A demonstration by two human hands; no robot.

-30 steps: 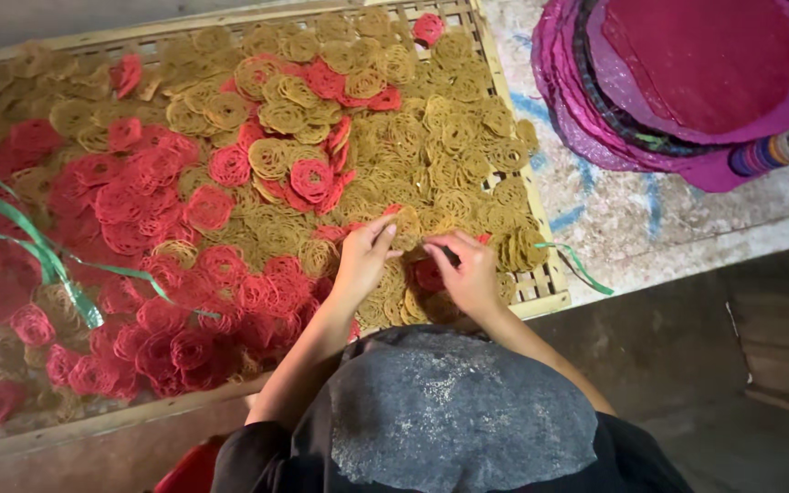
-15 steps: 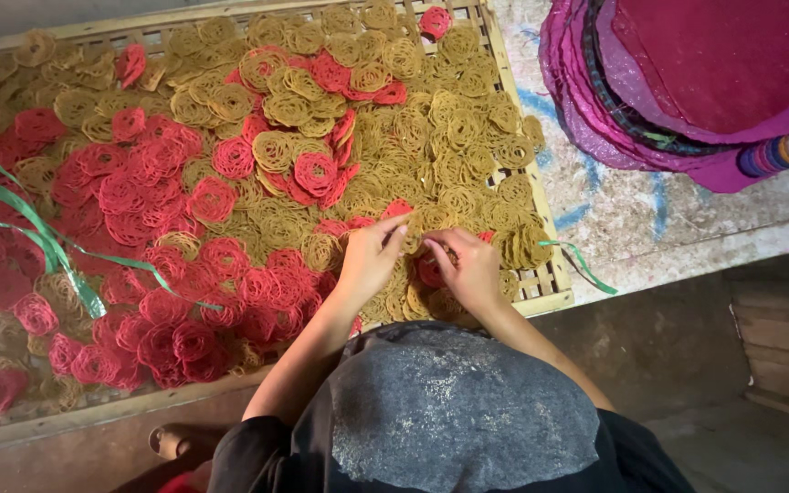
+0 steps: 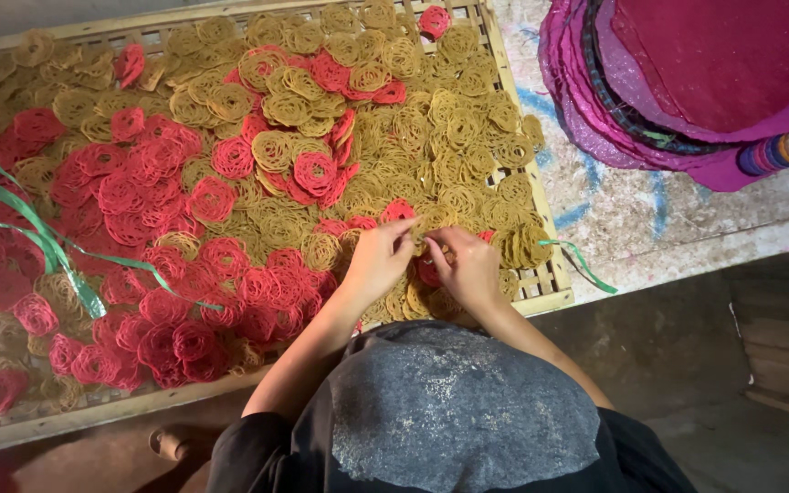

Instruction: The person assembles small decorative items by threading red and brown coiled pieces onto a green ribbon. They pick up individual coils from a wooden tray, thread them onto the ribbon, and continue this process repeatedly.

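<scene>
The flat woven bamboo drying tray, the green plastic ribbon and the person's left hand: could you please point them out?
flat woven bamboo drying tray (image 3: 541,294): head view, bare slatted corner.
green plastic ribbon (image 3: 47,245): head view, middle of strand.
left hand (image 3: 378,261): head view, back of hand.

1. The left hand has drawn in toward the right hand; a second ago a gap lay between them, and now their fingertips meet over one yellow coil.
2. The left hand's fingers, lifted and spread before, now curl down onto the coils.
3. The view has slid a little: the tray and green ribbon sit slightly elsewhere in the picture, and a foot shows at the bottom.
</scene>
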